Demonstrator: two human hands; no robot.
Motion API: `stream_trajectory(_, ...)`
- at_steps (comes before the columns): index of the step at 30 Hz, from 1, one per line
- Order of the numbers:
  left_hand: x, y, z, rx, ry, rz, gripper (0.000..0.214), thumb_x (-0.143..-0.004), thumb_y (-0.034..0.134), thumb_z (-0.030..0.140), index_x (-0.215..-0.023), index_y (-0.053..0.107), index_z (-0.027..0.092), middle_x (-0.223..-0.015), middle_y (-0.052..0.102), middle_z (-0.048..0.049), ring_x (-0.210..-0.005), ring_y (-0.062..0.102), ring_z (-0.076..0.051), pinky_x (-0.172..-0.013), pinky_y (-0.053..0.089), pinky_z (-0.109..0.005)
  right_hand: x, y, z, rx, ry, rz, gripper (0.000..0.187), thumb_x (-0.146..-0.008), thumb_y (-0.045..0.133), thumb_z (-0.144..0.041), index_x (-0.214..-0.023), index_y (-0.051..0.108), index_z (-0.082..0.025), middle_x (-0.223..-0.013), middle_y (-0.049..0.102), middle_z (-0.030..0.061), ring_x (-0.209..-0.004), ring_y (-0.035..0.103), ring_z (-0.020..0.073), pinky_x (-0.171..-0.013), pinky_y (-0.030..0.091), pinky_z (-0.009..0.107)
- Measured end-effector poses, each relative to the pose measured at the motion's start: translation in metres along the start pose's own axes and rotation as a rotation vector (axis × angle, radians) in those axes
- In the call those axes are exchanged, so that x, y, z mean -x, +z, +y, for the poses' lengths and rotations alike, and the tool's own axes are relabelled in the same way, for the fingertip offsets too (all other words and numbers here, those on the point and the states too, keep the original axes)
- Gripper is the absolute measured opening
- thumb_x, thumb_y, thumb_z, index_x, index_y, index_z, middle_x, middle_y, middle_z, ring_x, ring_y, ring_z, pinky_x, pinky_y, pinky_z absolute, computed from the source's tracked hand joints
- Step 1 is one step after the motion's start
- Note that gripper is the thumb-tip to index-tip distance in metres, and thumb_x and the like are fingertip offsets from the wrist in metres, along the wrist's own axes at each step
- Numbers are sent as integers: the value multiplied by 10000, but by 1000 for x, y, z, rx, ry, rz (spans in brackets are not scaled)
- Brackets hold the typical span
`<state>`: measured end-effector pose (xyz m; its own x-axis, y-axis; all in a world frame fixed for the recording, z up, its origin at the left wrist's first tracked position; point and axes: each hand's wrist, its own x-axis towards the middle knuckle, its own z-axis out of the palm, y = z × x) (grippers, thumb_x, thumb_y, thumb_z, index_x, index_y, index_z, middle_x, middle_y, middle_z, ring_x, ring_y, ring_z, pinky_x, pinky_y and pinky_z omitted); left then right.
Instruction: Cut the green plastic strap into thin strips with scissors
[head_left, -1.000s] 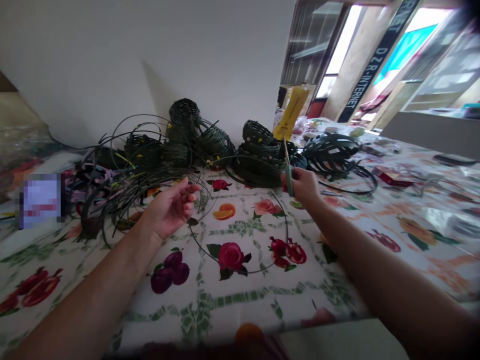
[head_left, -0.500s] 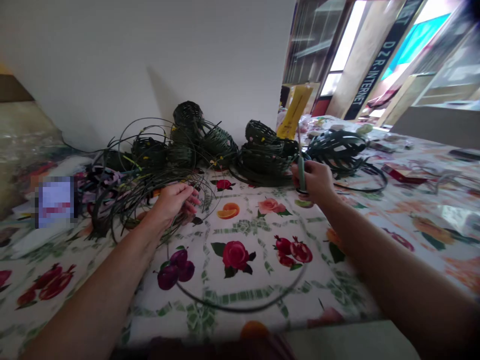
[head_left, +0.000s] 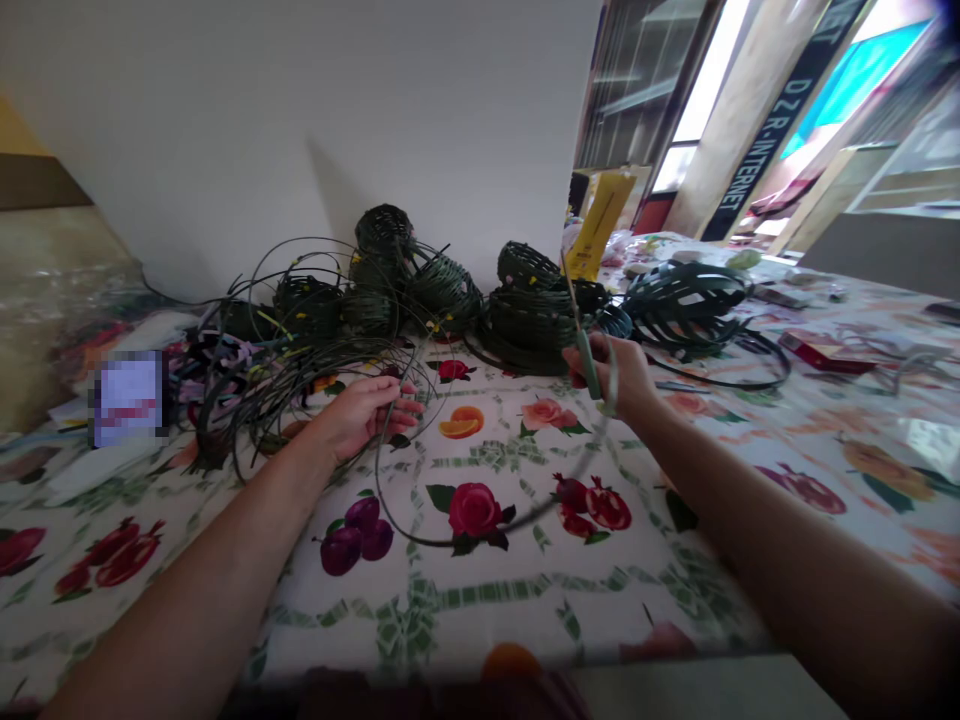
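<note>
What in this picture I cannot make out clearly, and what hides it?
Head view:
- Green-handled scissors: the grip is hidden by the right hand.
- Dark hoop: the part at the left hand is hidden by the fingers.
- Pixelated patch: its print is blurred out.
- Woven baskets: the far sides are hidden by their own stack.

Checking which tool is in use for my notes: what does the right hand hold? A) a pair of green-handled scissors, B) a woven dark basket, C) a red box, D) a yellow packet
A: the right hand grips the scissors by their green handle, with the blades pointing up.
</note>
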<state>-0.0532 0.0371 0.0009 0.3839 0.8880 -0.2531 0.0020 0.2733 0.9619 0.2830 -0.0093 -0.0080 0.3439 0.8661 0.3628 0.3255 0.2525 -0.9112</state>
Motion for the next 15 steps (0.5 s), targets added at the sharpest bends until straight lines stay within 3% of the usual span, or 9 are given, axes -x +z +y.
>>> stream_trajectory(7, -3, -1, -2, 40, 83, -1, 138, -907, 473, 121, -964, 598, 126, -795, 723, -111, -643, 710, -178, -546, 561, -253, 5, 5, 0, -49, 9, -53, 290, -654, 777, -386, -609, 576, -182, -498, 559, -28, -398, 485, 96, -368, 381, 207)
stream_trajectory(15, -3, -3, 6, 124, 298, 203, 166, -887, 503, 138, -962, 650, 126, -703, 693, -50, -484, 591, -80, -463, 457, -166, 11, 9, -4, -181, 138, -202, 282, -716, 787, -373, -619, 615, -171, -534, 595, -5, -413, 512, 93, -349, 355, 188)
